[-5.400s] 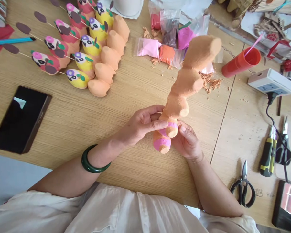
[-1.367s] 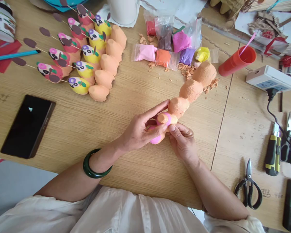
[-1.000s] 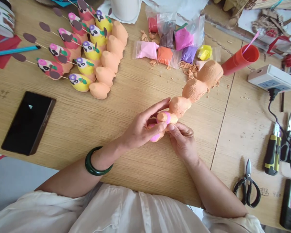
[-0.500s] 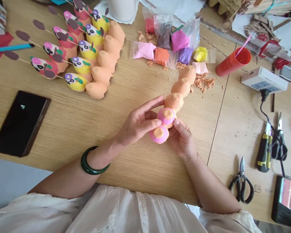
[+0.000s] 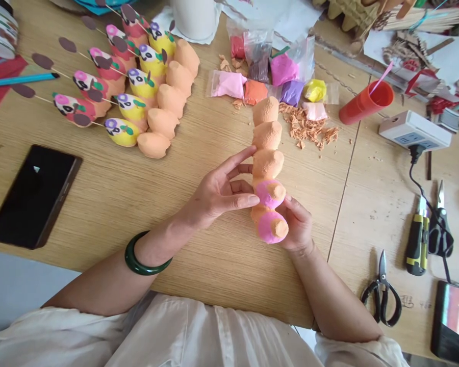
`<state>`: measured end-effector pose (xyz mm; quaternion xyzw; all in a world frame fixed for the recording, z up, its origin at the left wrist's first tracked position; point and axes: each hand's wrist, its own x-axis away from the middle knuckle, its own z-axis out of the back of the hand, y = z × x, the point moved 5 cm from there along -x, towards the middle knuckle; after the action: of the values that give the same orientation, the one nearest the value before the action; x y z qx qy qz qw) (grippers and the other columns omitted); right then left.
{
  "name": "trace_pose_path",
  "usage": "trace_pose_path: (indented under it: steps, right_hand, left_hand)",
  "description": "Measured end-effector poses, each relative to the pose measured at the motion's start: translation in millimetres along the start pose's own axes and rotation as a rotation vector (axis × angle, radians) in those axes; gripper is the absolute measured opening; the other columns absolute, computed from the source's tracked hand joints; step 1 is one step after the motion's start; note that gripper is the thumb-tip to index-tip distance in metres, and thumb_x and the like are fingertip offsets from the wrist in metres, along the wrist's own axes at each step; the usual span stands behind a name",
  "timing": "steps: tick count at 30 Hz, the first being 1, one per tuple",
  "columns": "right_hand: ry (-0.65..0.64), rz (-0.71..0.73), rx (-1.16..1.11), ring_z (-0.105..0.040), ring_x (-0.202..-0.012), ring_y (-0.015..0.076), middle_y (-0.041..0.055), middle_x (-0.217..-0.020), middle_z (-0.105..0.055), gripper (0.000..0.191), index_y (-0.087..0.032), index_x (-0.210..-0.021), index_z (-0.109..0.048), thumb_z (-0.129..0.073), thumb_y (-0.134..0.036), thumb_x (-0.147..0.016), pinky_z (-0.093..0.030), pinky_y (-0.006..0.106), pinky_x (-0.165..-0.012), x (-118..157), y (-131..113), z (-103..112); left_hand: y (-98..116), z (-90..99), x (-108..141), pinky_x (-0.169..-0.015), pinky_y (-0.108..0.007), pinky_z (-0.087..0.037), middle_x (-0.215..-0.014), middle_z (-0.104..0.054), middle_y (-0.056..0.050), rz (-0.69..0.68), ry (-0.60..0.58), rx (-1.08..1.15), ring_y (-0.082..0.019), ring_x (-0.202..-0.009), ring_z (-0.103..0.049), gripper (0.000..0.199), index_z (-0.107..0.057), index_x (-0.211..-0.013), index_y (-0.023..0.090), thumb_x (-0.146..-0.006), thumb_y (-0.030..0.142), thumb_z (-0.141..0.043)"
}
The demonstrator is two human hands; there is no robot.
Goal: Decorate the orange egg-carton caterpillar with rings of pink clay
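Bumpy orange strip (image 5: 268, 164), two bumps pink, is just right of center frame. Left hand (image 5: 216, 198) has it loosely, thumb and fingers spread; right hand (image 5: 299, 224) holds the other edge, fingers mostly hidden.

Light wood-grain surface (image 5: 214, 127) fills most of view, dark straight seam (image 5: 341, 204) slanting across its right side. Small handwritten marks (image 5: 407, 302) on the wood, lower right. Pale bluish-grey floor (image 5: 19, 285), lower left. Lighting soft, shadows faint.
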<state>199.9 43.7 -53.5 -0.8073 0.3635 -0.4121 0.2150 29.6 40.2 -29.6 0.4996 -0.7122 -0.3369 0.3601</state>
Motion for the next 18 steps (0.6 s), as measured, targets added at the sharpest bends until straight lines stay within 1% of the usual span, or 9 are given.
trace_pose_path:
  steps: [4, 8, 11, 14, 18]
  right_hand:
    - [-0.051, -0.026, -0.014, -0.061, -0.073, 0.0188, 0.0006, -0.08, -0.07, 0.04, -0.027, -0.078, -0.077, -0.099, -0.059, -0.067, -0.059, 0.037, -0.073, 1.4, 2.0, -2.9]
    - [-0.084, -0.012, 0.035, -0.058, -0.071, 0.0179, 0.0009, -0.078, -0.067, 0.042, -0.026, -0.079, -0.074, -0.095, -0.062, -0.072, -0.054, 0.035, -0.068, 1.9, 1.7, -5.4]
    - [-0.083, 0.005, 0.063, -0.054, -0.068, 0.0173, 0.001, -0.074, -0.063, 0.045, -0.025, -0.074, -0.071, -0.095, -0.063, -0.07, -0.05, 0.033, -0.064, 1.3, 0.8, -6.0]
    - [-0.095, 0.01, 0.079, -0.052, -0.066, 0.0179, 0.0005, -0.07, -0.059, 0.046, -0.026, -0.07, -0.067, -0.093, -0.063, -0.069, -0.047, 0.033, -0.061, 0.1, 1.2, -7.0]
    - [-0.089, 0.011, 0.081, -0.053, -0.066, 0.0184, 0.0006, -0.07, -0.059, 0.047, -0.026, -0.068, -0.063, -0.093, -0.063, -0.07, -0.047, 0.033, -0.062, -0.6, 2.1, -6.9]
  left_hand:
    - [-5.1, -2.0, 0.1, -0.084, -0.028, -0.064, -0.131, -0.074, 0.004, 0.048, 0.014, 0.058, -0.014, -0.098, -0.072, 0.078, -0.066, -0.147, 0.052, -0.079, 0.033, -0.098]
    - [-6.4, -3.8, 0.6, -0.083, -0.031, -0.064, -0.133, -0.073, 0.005, 0.06, 0.039, -0.005, -0.017, -0.098, -0.07, 0.084, -0.062, -0.15, 0.052, -0.076, 0.036, -0.099]
    - [-5.7, -4.9, 0.9, -0.084, -0.033, -0.064, -0.134, -0.073, 0.004, 0.058, 0.047, -0.023, -0.019, -0.103, -0.072, 0.083, -0.062, -0.15, 0.052, -0.076, 0.037, -0.098]
    - [-6.0, -5.1, 1.1, -0.089, -0.035, -0.065, -0.134, -0.072, 0.004, 0.067, 0.051, -0.007, -0.022, -0.11, -0.072, 0.083, -0.061, -0.151, 0.051, -0.078, 0.033, -0.094]
    - [-7.3, -5.9, 1.0, -0.096, -0.036, -0.064, -0.131, -0.073, 0.005, 0.076, 0.028, 0.039, -0.021, -0.112, -0.073, 0.08, -0.061, -0.152, 0.051, -0.081, 0.029, -0.091]
